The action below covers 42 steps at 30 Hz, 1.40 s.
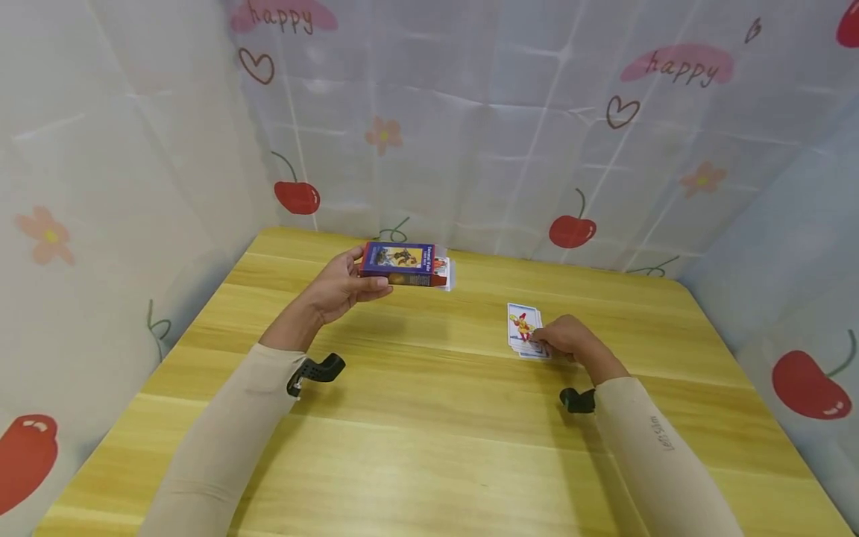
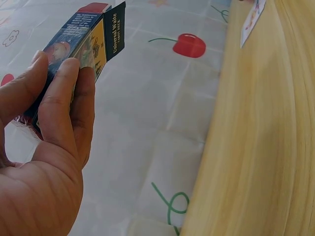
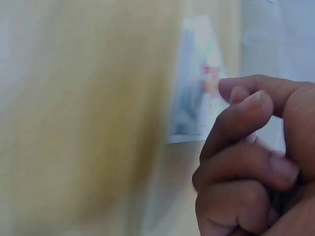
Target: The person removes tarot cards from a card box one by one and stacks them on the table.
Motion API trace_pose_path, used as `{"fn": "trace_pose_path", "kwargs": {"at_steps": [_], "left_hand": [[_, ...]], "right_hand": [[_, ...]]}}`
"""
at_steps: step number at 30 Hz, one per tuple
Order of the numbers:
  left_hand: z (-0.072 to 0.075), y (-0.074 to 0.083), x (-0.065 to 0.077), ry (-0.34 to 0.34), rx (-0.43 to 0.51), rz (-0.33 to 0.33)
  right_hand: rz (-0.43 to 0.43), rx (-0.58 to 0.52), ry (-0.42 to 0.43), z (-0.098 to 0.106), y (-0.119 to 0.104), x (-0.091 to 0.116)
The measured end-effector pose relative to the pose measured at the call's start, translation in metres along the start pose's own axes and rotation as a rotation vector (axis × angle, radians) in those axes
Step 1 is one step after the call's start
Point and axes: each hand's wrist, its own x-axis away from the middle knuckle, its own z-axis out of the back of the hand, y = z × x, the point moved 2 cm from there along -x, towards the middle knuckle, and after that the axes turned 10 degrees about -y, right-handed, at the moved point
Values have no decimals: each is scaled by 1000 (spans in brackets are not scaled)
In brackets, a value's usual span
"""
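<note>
My left hand [image 1: 342, 283] grips a blue and red tarot card box [image 1: 399, 257] above the back of the table, thumb on one side and fingers round the other. White-edged cards [image 1: 443, 273] stick out of the box's right end. In the left wrist view, a dark flap lettered "Universal Waite" stands out from the box [image 2: 74, 44]. My right hand [image 1: 573, 339] pinches the right edge of a tarot card [image 1: 520, 322] showing a figure in red and yellow. Several cards lie under it, slightly fanned. The right wrist view shows the card [image 3: 192, 98] blurred, with the other fingers curled.
Under both hands spreads a light wood-grain table [image 1: 429, 447]. Behind it hangs a pale curtain [image 1: 470, 149] printed with cherries, flowers and "happy", close to the table's back edge. A black bracket [image 1: 318, 369] sits on the left wrist and another bracket [image 1: 577, 400] on the right.
</note>
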Motion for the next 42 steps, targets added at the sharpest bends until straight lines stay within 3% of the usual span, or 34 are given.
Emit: {"fn": "trace_pose_path", "kwargs": {"at_steps": [6, 11, 17, 23, 33, 42], "left_hand": [[0, -3, 0, 7, -11, 7], [0, -3, 1, 15, -24, 13], [-3, -2, 0, -6, -28, 6], [-4, -2, 0, -8, -31, 3], [-5, -1, 1, -4, -34, 13], [-3, -1, 1, -3, -32, 11]], "right_hand": [[137, -130, -9, 9, -18, 10], [283, -149, -21, 9, -54, 25], [513, -269, -80, 7, -101, 48], [648, -237, -128, -2, -135, 61], [675, -155, -109, -24, -164, 58], [617, -151, 25, -31, -170, 49]]}}
